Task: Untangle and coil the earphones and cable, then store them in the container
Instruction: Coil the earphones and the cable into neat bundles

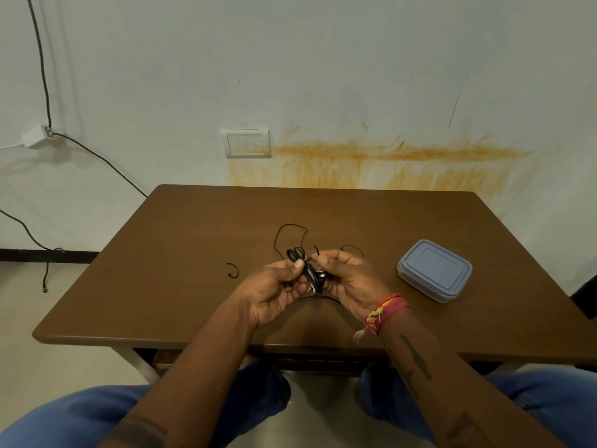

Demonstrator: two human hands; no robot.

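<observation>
Still early in the task, by the look of it. Table (193,253) — brown, holding everything; the container (434,270) sits on its right part, well apart from the hands, lid on, long axis running from near-right toward far-left. Nothing is stored yet, and the lid will have to come off first.

Left hand (274,292) and right hand (350,282) are raised just above the table's middle, palms turned toward each other, both pinching the black bundle of earphones and cable (308,270) between them. Left thumb presses on the bundle's upper end; right thumb and forefinger nip a short strand at its top.

Bundle: partly gathered, long axis tilted — upper end away and left, lower end toward the person and right. Not tidy; one loose loop (290,236) lies out on the table beyond the hands, another strand (352,248) arcs behind the right hand. A small hooked black piece (233,270) lies apart to the left; whether it is attached, cannot tell.

Left to do, I judge: finish untangling, coil, open container, store.
</observation>
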